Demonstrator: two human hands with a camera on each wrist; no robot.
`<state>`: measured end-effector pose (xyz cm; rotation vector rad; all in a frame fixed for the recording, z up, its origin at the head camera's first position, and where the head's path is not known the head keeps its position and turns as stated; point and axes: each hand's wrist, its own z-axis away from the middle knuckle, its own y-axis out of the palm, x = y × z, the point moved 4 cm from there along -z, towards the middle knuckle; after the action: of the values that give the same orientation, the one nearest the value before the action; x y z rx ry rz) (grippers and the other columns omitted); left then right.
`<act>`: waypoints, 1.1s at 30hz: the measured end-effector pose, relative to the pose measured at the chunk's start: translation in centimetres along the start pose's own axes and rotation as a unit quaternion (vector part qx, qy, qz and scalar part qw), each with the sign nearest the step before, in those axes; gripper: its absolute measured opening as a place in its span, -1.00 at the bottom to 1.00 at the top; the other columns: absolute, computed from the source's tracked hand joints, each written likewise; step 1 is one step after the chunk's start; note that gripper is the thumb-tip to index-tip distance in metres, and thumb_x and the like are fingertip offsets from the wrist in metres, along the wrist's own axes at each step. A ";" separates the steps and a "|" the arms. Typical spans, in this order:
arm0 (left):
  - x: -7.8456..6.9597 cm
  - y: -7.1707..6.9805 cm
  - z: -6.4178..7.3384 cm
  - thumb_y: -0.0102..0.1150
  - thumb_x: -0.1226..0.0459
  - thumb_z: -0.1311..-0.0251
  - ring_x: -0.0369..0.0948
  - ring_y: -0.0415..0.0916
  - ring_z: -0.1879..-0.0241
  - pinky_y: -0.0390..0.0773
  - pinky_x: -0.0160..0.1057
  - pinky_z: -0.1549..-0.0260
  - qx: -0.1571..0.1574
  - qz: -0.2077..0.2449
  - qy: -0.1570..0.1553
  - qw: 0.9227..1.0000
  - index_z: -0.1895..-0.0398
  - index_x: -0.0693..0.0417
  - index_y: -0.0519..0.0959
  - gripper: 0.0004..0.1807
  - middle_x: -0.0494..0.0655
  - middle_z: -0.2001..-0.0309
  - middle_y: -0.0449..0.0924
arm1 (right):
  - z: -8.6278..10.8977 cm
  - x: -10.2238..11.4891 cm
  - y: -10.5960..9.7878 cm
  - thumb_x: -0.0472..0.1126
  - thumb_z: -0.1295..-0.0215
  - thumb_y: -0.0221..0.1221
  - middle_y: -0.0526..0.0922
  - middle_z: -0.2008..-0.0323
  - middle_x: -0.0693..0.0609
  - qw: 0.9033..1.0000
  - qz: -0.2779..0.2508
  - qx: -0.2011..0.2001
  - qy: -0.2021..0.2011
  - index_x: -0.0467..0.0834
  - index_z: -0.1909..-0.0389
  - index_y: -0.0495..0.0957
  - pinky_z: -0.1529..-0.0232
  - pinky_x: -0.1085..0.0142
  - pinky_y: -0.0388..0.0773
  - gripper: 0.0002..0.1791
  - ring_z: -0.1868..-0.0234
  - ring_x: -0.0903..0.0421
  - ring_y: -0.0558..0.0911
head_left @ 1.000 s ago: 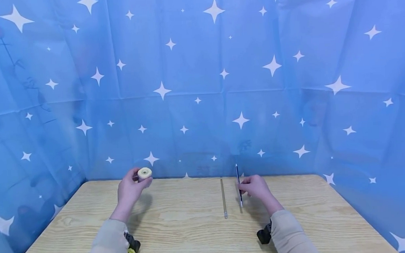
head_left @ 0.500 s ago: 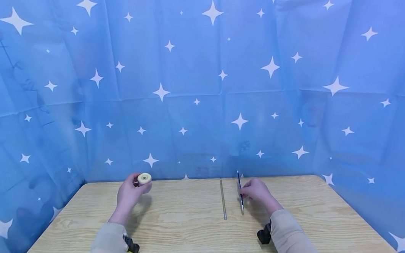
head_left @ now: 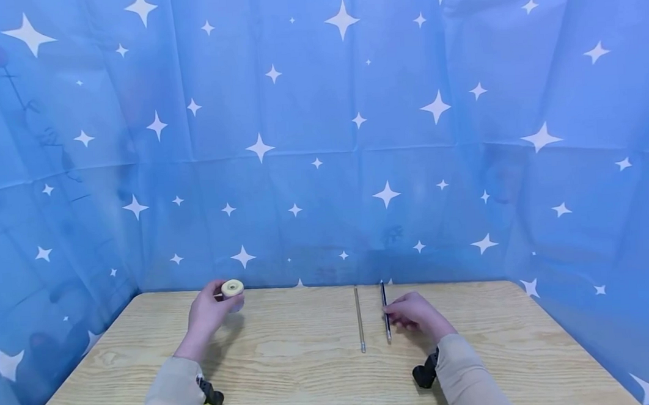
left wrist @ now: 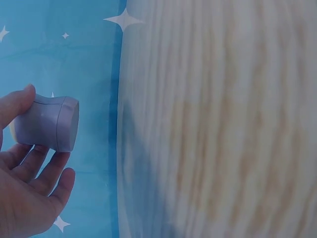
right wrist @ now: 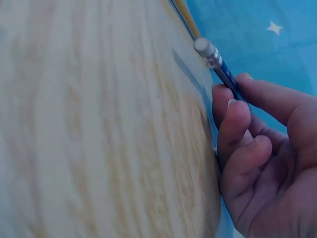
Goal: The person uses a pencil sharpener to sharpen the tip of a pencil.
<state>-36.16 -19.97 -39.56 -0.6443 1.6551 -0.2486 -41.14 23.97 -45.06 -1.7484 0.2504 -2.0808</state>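
Observation:
On the left, my left hand (head_left: 209, 311) holds a small rounded pencil sharpener (head_left: 232, 287) above the table's far part. Its cream top with a dark central hole faces up in the head view; the lavender body (left wrist: 42, 121) shows between thumb and fingers in the left wrist view. My right hand (head_left: 415, 313) pinches a dark blue pencil (head_left: 386, 321) between thumb and fingertips. The white eraser end (right wrist: 204, 47) of that pencil points toward me, and whether it touches the table cannot be told. To its left lies a wood-coloured pencil (head_left: 359, 320) with an eraser.
The wooden table (head_left: 300, 375) ends at a blue star-patterned curtain (head_left: 314, 215), which also rises along both sides. Each wrist carries a small black camera (head_left: 423, 376).
The blue pencil has come down and nearer to me in my right hand, from a raised slant to almost level. My left hand has lowered slightly with the sharpener.

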 end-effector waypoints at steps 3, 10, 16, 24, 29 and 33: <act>0.0 0.2 0.0 0.32 0.14 -0.18 0.17 0.42 -0.14 0.44 0.10 -0.05 0.002 -0.005 -0.001 1.000 -0.25 0.29 0.35 -0.35 0.32 -0.19 0.41 | 0.1 -0.2 -0.1 -0.18 -0.27 0.24 0.62 0.62 0.02 1.000 -0.002 0.004 0.003 -0.30 0.40 0.67 0.69 0.45 0.24 -0.77 0.72 0.26 0.46; 0.6 0.8 -0.3 0.32 0.21 -0.17 0.19 0.41 -0.13 0.41 0.13 -0.09 0.025 -0.009 -0.011 1.000 -0.20 0.34 0.36 -0.40 0.34 -0.17 0.42 | 0.1 -0.3 0.1 -0.21 -0.25 0.26 0.65 0.59 -0.04 1.000 0.001 -0.001 0.018 -0.30 0.41 0.66 0.71 0.47 0.25 -0.80 0.73 0.25 0.49; 1.2 1.3 -0.6 0.34 0.21 -0.14 0.18 0.42 -0.11 0.38 0.14 -0.10 0.047 -0.010 -0.021 0.999 -0.18 0.36 0.39 -0.39 0.33 -0.14 0.45 | 0.1 -0.2 0.2 -0.23 -0.22 0.28 0.63 0.61 -0.05 0.999 0.012 -0.009 0.028 -0.31 0.43 0.64 0.73 0.47 0.31 -0.82 0.72 0.22 0.53; 1.3 1.6 -0.6 0.32 0.23 -0.15 0.16 0.41 -0.12 0.37 0.14 -0.12 0.065 -0.004 -0.031 0.997 -0.16 0.37 0.41 -0.43 0.30 -0.11 0.47 | -0.1 0.3 0.4 -0.23 -0.16 0.32 0.62 0.65 -0.05 0.999 0.036 -0.004 0.027 -0.26 0.54 0.59 0.73 0.44 0.37 -0.80 0.73 0.20 0.53; 1.4 1.7 -0.7 0.33 0.25 -0.14 0.19 0.39 -0.13 0.35 0.17 -0.13 0.078 -0.011 -0.031 0.996 -0.18 0.40 0.39 -0.39 0.33 -0.12 0.45 | -0.3 0.1 0.3 -0.21 -0.16 0.32 0.61 0.66 -0.03 0.999 0.039 0.001 0.030 -0.25 0.53 0.61 0.73 0.44 0.38 -0.80 0.73 0.21 0.52; 1.5 1.8 -0.7 0.29 0.31 -0.14 0.22 0.38 -0.14 0.36 0.17 -0.12 0.092 -0.004 -0.029 0.995 -0.18 0.44 0.37 -0.42 0.36 -0.12 0.44 | -0.5 -0.1 0.3 -0.21 -0.15 0.32 0.61 0.66 -0.03 0.999 0.034 0.009 0.030 -0.25 0.52 0.60 0.73 0.43 0.40 -0.80 0.73 0.21 0.53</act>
<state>-37.40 -19.49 -41.59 -0.5142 1.5520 -0.3808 -41.52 23.68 -45.38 -1.6451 0.3050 -2.0833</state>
